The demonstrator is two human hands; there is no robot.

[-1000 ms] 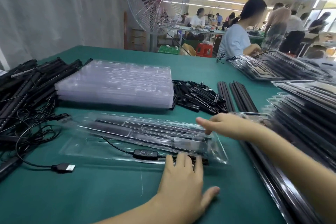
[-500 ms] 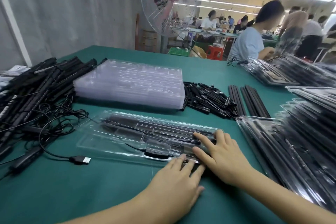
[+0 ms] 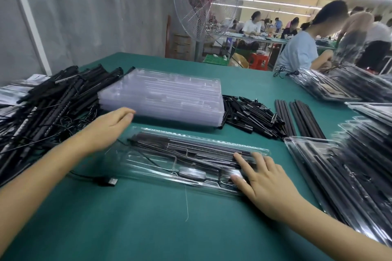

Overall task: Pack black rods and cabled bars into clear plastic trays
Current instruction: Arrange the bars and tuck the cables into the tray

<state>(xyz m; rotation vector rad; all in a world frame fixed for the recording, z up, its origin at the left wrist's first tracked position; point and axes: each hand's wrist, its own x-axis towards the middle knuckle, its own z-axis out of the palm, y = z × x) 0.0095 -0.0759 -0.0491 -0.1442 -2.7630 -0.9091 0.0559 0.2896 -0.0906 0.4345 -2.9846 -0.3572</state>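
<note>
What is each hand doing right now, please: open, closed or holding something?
Left hand: open, holds nothing, fingertips by the stack of empty trays.
Right hand: open, straight fingers flat on the filled tray.

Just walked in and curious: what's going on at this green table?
A person is packing black rods into a clear tray on the table. The right hand lies flat on the tray's right end. The left hand, open, stretches toward the stack of empty trays behind. A USB plug on its cable lies outside the tray. Filled trays pile up on the right.
</note>
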